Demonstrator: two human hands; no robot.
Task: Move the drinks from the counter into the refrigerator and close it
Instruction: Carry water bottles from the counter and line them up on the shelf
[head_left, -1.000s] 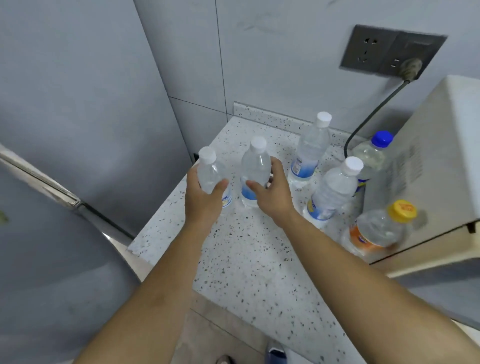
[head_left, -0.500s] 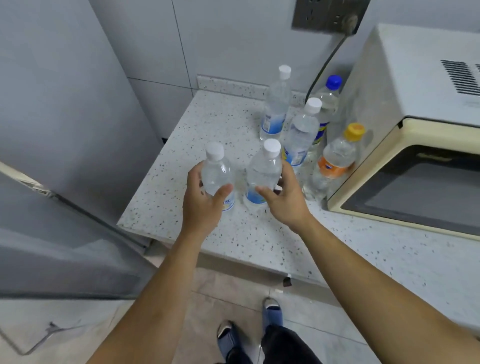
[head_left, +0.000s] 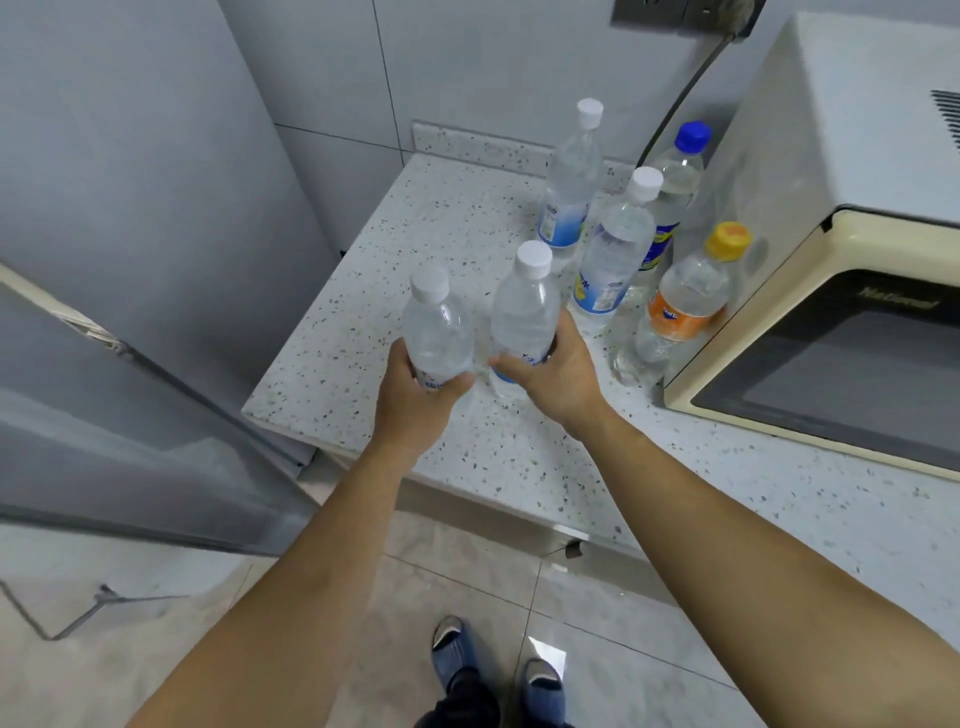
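The grey refrigerator (head_left: 130, 218) fills the left of the view, its door (head_left: 119, 441) swung open toward the person; the interior is out of sight. Just beside it runs the speckled stone counter (head_left: 415, 291), with a cream microwave (head_left: 841, 249) at the right end.

Four drinks stand upright on the counter, close together beside the microwave: a tall white-capped water bottle (head_left: 569, 192) at the back, a blue-capped bottle (head_left: 678, 176) behind a second white-capped water bottle (head_left: 613, 260), and an orange-labelled soda bottle with a yellow cap (head_left: 685, 301) nearest the microwave.

In front of these, over the counter near its edge, are two smaller water bottles. The left hand (head_left: 415, 395) is wrapped round the lower body of the left small bottle (head_left: 436, 327), fingers and thumb closed on it. The right hand (head_left: 558, 374) grips the right small bottle (head_left: 522, 312) the same way, low, near the label. Whether their bases are clear of the stone cannot be told.

The step in hand looks like the pickup of the first pair; none of the drinks appears to be stored yet. The next move calls for turning left with both bottles kept upright, passing the door's edge, and finding shelf or door-rack room inside.
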